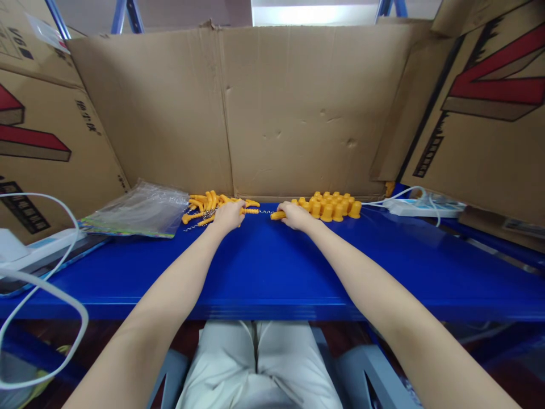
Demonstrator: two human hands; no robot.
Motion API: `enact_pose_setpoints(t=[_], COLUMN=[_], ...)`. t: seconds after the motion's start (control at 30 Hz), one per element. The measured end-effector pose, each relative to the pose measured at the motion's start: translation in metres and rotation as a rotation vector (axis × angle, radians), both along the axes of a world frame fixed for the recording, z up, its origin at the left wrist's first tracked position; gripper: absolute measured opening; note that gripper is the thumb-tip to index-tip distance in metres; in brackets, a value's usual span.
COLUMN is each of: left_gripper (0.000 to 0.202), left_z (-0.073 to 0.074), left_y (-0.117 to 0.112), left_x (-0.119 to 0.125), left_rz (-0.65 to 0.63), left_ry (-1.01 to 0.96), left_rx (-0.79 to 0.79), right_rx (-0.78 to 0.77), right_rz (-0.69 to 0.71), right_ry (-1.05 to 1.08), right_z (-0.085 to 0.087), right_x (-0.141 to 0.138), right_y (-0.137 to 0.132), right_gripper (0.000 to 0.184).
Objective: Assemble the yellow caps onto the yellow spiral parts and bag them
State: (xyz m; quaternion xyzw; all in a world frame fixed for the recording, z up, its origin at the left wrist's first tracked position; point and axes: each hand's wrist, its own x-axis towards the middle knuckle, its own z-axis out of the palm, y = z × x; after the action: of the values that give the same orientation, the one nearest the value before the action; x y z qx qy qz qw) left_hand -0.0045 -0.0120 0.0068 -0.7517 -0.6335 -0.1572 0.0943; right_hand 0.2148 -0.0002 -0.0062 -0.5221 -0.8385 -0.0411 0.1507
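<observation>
My left hand [229, 217] is closed around a yellow screw-like rod [251, 211], whose ridged end sticks out to the right. A thin wavy metal wire [266, 212] spans the gap between my hands; whether it joins the rod is too small to tell. Closed fingers of my right hand [294, 216] grip a short yellow stick-shaped piece [278, 215] that points left. Beside my left hand lies a loose pile of yellow plastic parts [209, 200] with coiled wires among them. Several yellow cup-shaped pieces [338, 211] stand grouped just right of my right hand.
Both hands work over a blue table [272, 267]. A cardboard panel [298, 113] rises behind it, with cardboard boxes at both sides. Clear plastic bags [140, 210] lie at left. White power strips [419, 207] with cables sit at right and left.
</observation>
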Motion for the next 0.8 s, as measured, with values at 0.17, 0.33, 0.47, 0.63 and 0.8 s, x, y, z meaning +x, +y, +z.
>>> enact_pose_setpoints(t=[0.17,0.33,0.47,0.63,0.8], left_gripper=[0.035,0.035,0.033,0.032,0.034], left_z=[-0.001,-0.001,-0.003,-0.006,-0.007], left_y=[-0.002,-0.002,0.001,0.0,-0.006], left_x=[0.002,0.001,0.0,0.009,0.018], left_rz=[0.019,0.041,0.025,0.018,0.016], left_ry=[0.019,0.012,-0.002,-0.001,0.004], left_rx=[-0.008,-0.022,-0.024,-0.053,-0.077], right_rx=[0.001,-0.005,-0.007,-0.006,0.005], right_rz=[-0.003,-0.047,-0.065,0.08,0.157], right_ry=[-0.014,-0.023,-0.002,0.033,0.069], right_z=[0.0,0.002,0.001,-0.002,-0.003], right_x=[-0.002,-0.002,-0.001,-0.006,-0.009], right_y=[-0.001,-0.002,-0.001,0.0,-0.001], right_gripper=[0.025,0.026,0.025,0.027,0.031])
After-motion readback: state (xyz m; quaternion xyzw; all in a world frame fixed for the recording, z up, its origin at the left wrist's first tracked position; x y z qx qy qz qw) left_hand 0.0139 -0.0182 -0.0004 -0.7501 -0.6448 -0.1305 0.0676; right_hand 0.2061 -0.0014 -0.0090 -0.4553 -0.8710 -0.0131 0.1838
